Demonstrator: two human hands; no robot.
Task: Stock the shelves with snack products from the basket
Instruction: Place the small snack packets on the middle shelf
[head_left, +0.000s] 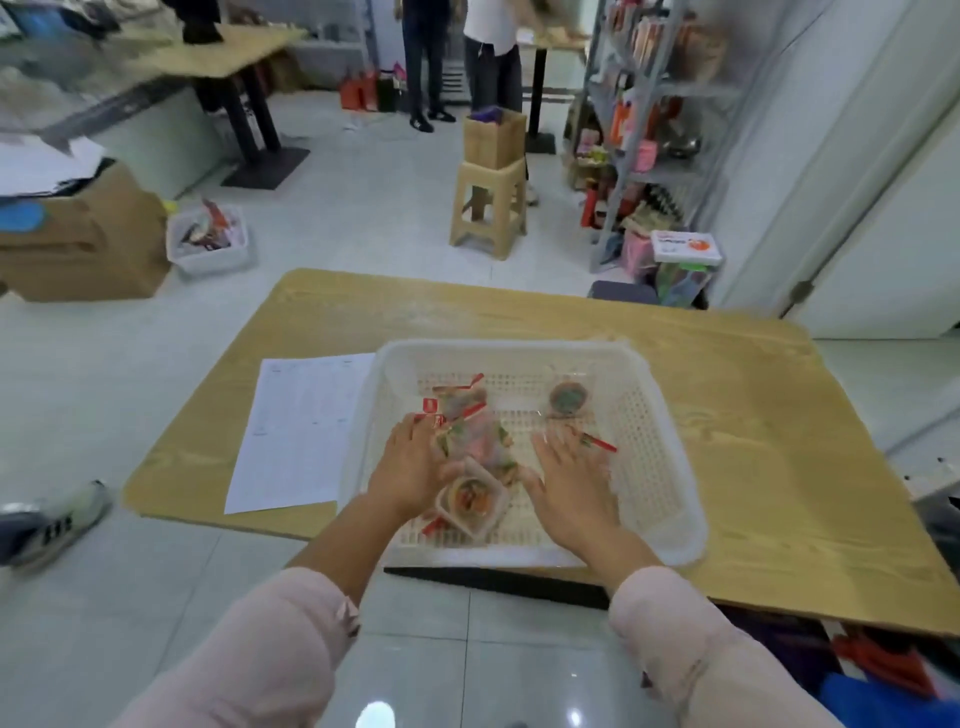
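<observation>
White plastic basket (519, 347): perforated; stands on the wood-grain table (753, 441), close to its near edge.
Snack packets (478, 441): clear-wrapped pile with red strips; lies on the basket floor, left of centre.
Tray packet (470, 501): clear tray with coloured filling; at the near end of the pile, between the two hands.
Round packet (569, 399): lies apart from the pile, toward the far right of the basket floor.
Left hand (410, 467): inside the basket, on the left side of the pile; thumb beside the tray packet. Motion blur; cannot tell whether the fingers grip.
Right hand (571, 483): inside the basket; fingers straight and spread, holding nothing; fingertips over a red-strip packet (597, 442).
Paper sheet (301, 426): printed; flat on the table, just left of the basket.
Shelf rack (649, 156): grey metal; stands beyond the table at the right wall; tiers carry packaged goods.
Stool (491, 208): beige; on the floor beyond the table; a brown bag (493, 137) stands on it.
Floor basket (210, 239): white; holds packets; beside a cardboard box (83, 244).
</observation>
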